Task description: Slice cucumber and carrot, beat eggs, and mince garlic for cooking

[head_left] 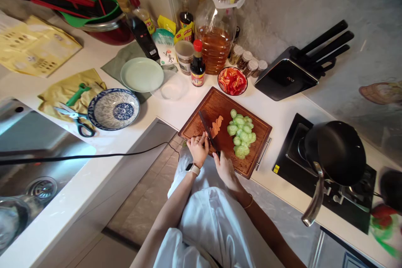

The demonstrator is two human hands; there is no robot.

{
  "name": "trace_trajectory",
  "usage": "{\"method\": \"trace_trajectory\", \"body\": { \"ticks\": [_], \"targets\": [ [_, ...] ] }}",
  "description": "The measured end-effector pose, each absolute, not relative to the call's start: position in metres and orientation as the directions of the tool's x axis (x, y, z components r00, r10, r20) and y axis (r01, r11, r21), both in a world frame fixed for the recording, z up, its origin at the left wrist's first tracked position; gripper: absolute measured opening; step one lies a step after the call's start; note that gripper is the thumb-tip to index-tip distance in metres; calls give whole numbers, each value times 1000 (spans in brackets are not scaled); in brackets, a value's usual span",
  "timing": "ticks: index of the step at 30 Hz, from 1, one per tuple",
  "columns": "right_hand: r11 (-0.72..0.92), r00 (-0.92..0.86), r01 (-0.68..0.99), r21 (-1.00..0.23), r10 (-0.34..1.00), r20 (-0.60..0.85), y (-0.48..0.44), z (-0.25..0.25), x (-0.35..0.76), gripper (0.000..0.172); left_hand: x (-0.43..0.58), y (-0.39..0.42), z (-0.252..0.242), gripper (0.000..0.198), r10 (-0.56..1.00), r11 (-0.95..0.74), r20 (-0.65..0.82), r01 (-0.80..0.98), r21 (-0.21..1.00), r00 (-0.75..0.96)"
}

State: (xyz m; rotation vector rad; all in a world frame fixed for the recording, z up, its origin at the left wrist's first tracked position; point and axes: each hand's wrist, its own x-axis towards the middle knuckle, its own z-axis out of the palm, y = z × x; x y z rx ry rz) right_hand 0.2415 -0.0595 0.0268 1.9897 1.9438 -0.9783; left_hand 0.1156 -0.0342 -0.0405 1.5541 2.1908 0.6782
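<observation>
My right hand [225, 168] is closed round the handle of a kitchen knife [205, 124], whose dark blade points away from me over the wooden cutting board [194, 123]. Just left of the blade, my left hand [198, 149] presses down with curled fingers at the near side of the board. Whatever lies under those fingers is hidden. Thin orange carrot slices [216, 125] lie against the right side of the blade. Farther right on the board is a heap of pale green slices [241, 132], perhaps cucumber.
Behind the board stand a bowl of red pepper pieces [233, 81], a sauce bottle [197, 65] and an oil jug [216, 37]. A knife block [287, 73] and a wok [336, 153] are right. Leftward are a patterned bowl [113, 109], scissors [77, 119] and the sink [19, 134].
</observation>
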Motion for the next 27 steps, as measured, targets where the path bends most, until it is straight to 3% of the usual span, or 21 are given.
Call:
{"method": "trace_trajectory", "body": {
  "ticks": [21, 27],
  "targets": [
    [-153, -89, 929, -336, 790, -606, -43, 29, 229, 40, 110, -34, -42, 40, 955, 272, -70, 757, 595, -288],
    [-215, -91, 883, -417, 793, -602, -36, 27, 235, 40, 113, -33, -44, 41, 952, 276, -56, 766, 581, -300]
  ]
}}
